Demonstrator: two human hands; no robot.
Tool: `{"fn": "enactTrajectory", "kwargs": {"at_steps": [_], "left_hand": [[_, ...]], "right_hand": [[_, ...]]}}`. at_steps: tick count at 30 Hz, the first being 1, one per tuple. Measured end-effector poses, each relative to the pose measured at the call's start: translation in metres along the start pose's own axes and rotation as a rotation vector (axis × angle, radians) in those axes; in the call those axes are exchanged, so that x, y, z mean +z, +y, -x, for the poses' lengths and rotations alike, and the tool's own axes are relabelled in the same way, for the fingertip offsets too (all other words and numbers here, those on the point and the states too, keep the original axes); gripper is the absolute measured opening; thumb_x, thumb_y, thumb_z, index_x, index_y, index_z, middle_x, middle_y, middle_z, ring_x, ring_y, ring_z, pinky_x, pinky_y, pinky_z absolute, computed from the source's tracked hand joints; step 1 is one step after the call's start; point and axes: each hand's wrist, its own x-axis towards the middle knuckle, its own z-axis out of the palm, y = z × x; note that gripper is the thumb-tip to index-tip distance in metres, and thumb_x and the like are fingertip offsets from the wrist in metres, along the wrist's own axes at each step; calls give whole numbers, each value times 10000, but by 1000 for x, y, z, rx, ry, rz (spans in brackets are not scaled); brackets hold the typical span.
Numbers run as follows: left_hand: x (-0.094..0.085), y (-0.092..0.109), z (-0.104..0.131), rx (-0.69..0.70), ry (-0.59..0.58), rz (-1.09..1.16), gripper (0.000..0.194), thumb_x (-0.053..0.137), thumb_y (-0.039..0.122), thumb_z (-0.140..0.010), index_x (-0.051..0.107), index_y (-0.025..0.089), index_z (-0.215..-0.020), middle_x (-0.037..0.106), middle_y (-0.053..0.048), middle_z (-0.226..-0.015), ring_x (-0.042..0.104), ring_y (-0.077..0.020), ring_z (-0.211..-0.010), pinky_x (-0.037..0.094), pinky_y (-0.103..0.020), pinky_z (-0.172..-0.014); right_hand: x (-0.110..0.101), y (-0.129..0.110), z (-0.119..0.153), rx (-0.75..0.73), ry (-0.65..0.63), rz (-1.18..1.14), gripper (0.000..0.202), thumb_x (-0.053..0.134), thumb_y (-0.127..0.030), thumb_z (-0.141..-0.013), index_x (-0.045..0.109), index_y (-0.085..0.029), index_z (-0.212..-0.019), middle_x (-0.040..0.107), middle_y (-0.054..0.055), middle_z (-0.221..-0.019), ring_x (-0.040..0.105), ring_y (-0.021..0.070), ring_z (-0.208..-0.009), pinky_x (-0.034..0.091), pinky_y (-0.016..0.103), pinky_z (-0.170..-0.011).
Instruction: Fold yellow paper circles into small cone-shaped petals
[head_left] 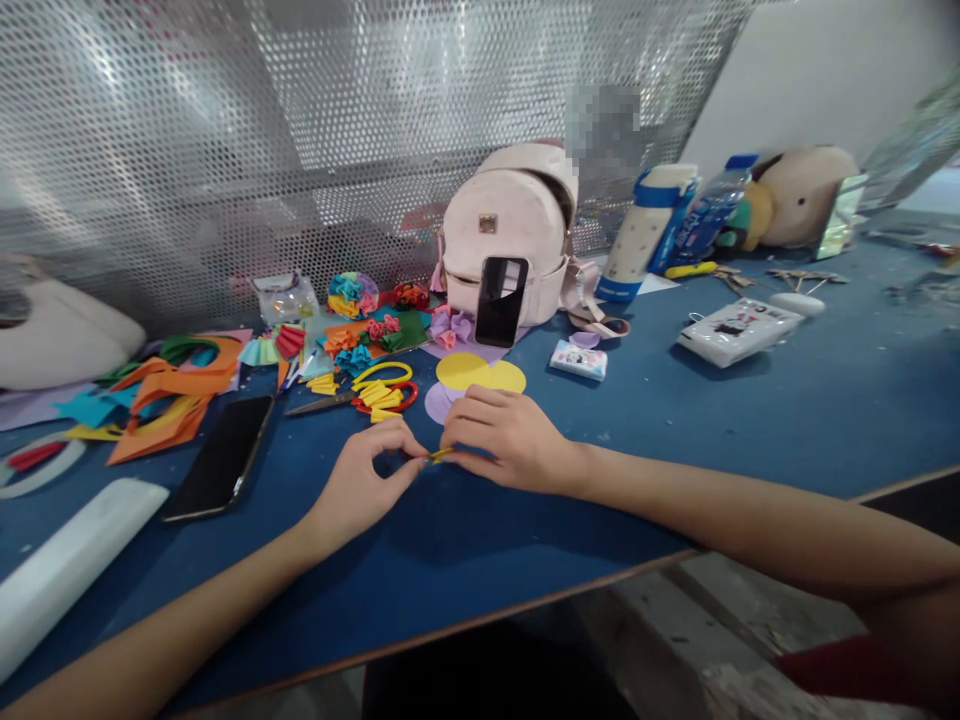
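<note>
Between my two hands is a small piece of yellow paper (439,455), mostly covered by fingers. My left hand (371,475) pinches its left end between thumb and forefinger. My right hand (510,440) grips the other end, its fingers curled over it. Just beyond lie yellow paper circles (463,371) and lilac paper circles (437,402), partly behind my right hand. Several small folded yellow paper pieces (381,394) rest on and around scissors (322,404) with red handles. A yellow-handled pair (384,372) lies behind them.
A phone (501,302) leans on a pink backpack (506,215); another phone (221,460) lies left. Orange paper strips (169,395) and folded paper flowers (352,293) spread across the left. A tissue pack (739,332), small packet (578,361) and flask (645,235) stand right. The blue table's edge (450,632) is near me.
</note>
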Motion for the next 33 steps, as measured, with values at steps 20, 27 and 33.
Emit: {"fn": "enactTrajectory", "kwargs": {"at_steps": [20,27,33], "left_hand": [[3,-3,4,260,22,-253,26,667,188,-923,678,193,-946,672,-35,-881,644,-187,-843,495,-291,-763],[-5,-9,0,145,41,-237,56,700,270,-907,735,226,-905,773,-20,-906,713,-208,-855,534,-323,-816],[-11,-29,-2,-74,114,-125,159,740,352,-859,790,233,-953,811,-46,-987,759,-270,-930,584,-394,-885]], "right_hand": [[10,-5,4,238,30,-283,198,608,-202,-958,562,-186,-766,579,-3,-736,510,141,-715,356,243,-641],[3,11,3,322,79,-291,278,516,-245,-1008,512,-181,-738,542,-2,-753,473,120,-678,347,238,-649],[10,42,7,293,114,-452,314,469,-266,-1028,505,-186,-727,543,-10,-712,479,123,-685,377,247,-671]]}}
